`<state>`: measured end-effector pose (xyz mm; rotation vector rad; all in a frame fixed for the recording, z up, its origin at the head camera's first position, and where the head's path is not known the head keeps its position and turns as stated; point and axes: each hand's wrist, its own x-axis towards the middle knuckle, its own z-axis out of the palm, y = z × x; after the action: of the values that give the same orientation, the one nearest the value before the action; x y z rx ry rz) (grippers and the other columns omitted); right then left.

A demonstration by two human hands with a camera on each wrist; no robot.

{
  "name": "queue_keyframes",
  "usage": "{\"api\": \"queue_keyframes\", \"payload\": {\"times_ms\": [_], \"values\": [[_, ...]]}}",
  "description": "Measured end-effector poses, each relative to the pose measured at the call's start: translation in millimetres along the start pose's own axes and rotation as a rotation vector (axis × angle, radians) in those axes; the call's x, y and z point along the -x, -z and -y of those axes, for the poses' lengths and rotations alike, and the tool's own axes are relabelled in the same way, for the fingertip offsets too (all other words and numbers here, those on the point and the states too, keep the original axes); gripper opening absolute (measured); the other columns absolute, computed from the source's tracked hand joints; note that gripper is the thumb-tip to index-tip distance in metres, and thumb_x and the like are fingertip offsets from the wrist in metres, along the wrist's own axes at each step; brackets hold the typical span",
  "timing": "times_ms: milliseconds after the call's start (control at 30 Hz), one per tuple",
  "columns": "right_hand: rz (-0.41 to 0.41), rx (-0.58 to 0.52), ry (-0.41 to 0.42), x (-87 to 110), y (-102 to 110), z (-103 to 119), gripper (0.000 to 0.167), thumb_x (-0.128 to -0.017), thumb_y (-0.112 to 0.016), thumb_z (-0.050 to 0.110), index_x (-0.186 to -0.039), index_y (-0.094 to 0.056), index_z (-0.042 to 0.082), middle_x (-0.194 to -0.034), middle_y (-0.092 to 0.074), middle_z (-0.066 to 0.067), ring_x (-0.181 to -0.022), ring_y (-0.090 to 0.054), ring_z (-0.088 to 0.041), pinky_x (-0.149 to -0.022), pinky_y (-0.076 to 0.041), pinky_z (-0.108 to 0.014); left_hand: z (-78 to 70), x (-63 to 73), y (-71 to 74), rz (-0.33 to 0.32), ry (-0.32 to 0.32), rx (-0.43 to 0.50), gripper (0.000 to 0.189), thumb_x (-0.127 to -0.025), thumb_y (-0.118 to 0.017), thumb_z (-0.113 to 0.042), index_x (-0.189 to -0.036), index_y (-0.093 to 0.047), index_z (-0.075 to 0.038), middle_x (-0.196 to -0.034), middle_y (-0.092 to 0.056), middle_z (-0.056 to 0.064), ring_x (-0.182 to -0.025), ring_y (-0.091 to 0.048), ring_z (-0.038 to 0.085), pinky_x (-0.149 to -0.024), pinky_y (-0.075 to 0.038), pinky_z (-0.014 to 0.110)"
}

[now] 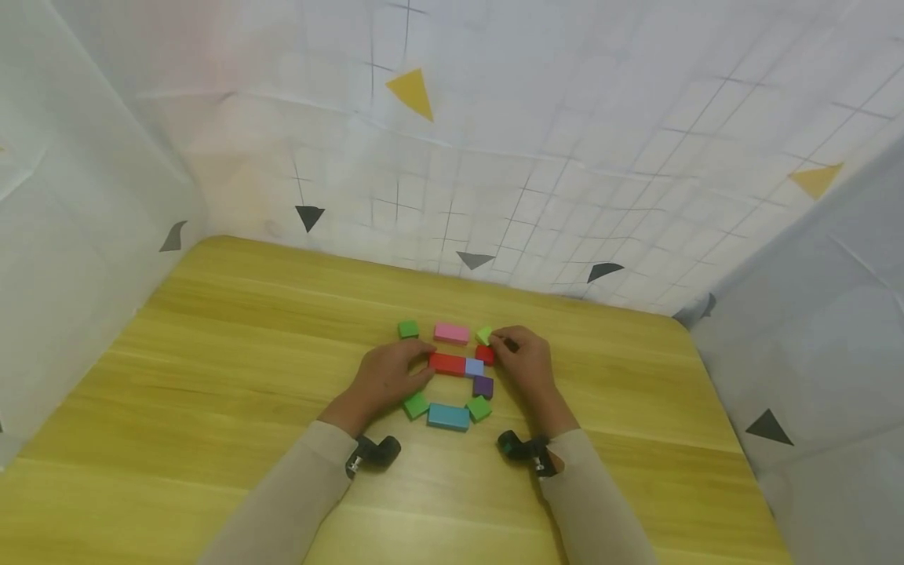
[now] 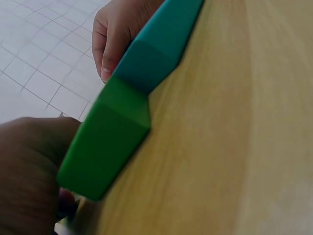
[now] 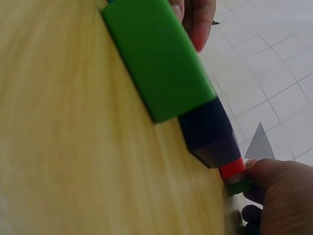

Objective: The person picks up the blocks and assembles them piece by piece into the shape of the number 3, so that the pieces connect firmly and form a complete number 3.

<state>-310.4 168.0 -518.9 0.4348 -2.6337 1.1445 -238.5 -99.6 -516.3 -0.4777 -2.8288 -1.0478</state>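
Coloured blocks form a ring on the wooden table. My left hand (image 1: pixel 384 377) is at the left end of the long red block (image 1: pixel 447 363), thumb on the near side and forefinger on the far side, pinching it. A light blue block (image 1: pixel 475 367) touches that block's right end. My right hand (image 1: pixel 526 361) pinches the lime green block (image 1: pixel 483 336) at the upper right with its fingertips. Just below it sits a small red block (image 1: pixel 484 355), close to the right thumb in the right wrist view. The left palm hides part of the ring's left side.
A pink block (image 1: pixel 451 333) and a green block (image 1: pixel 408 329) lie at the far side. Nearest me are a teal block (image 1: pixel 448 417) and green blocks (image 1: pixel 479 408); a purple block (image 1: pixel 483 387) sits at right. Patterned white cloth (image 1: pixel 452 180) surrounds the table.
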Motion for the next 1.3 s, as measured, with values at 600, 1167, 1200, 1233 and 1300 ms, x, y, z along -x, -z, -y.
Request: {"api": "queue_keyframes", "payload": {"times_ms": [600,1167,1200,1233,1300], "values": [[-0.014,0.003,0.030,-0.2,0,-1,0.011,-0.090,-0.075,0.018,-0.097,-0.078,0.009,-0.096,-0.075,-0.004,-0.090,-0.068,-0.021,-0.086,-0.057,-0.041,-3.2,-0.6,3.6,0.017,-0.001,0.005,0.037,-0.094,-0.067,-0.037,-0.127,-0.066,-0.022,-0.122,-0.069,-0.008,-0.115,-0.063,0.013,-0.098,-0.052,0.034],[0.001,0.010,0.026,-1.5,2,-2,0.013,-0.090,-0.075,0.020,-0.098,-0.078,0.009,-0.097,-0.075,-0.005,-0.092,-0.069,-0.023,-0.087,-0.056,-0.041,-0.7,-5.1,7.1,-0.006,0.004,0.122,0.034,-0.098,-0.060,-0.036,-0.126,-0.067,-0.019,-0.124,-0.068,-0.006,-0.118,-0.061,0.016,-0.100,-0.051,0.039],[0.003,0.005,0.023,-1.1,1,-2,0.013,-0.090,-0.075,0.020,-0.098,-0.078,0.010,-0.097,-0.075,-0.005,-0.092,-0.068,-0.023,-0.087,-0.056,-0.041,-0.2,-5.8,8.0,-0.005,0.009,0.131,0.033,-0.099,-0.059,-0.036,-0.126,-0.068,-0.019,-0.124,-0.068,-0.006,-0.118,-0.061,0.016,-0.100,-0.051,0.039],[0.006,0.003,0.021,-0.7,1,-1,0.013,-0.090,-0.075,0.020,-0.098,-0.078,0.010,-0.097,-0.075,-0.005,-0.092,-0.068,-0.022,-0.087,-0.056,-0.041,0.1,-6.3,9.2,-0.003,0.010,0.141,0.033,-0.099,-0.059,-0.036,-0.126,-0.068,-0.018,-0.123,-0.068,-0.006,-0.118,-0.061,0.017,-0.100,-0.051,0.039],[0.012,0.001,0.016,-0.2,1,-1,0.014,-0.090,-0.075,0.020,-0.098,-0.078,0.010,-0.097,-0.075,-0.005,-0.092,-0.068,-0.022,-0.087,-0.056,-0.041,1.6,-7.6,10.6,-0.003,0.002,0.154,0.031,-0.100,-0.058,-0.034,-0.125,-0.068,-0.018,-0.123,-0.068,-0.005,-0.118,-0.061,0.017,-0.101,-0.051,0.039]]}}
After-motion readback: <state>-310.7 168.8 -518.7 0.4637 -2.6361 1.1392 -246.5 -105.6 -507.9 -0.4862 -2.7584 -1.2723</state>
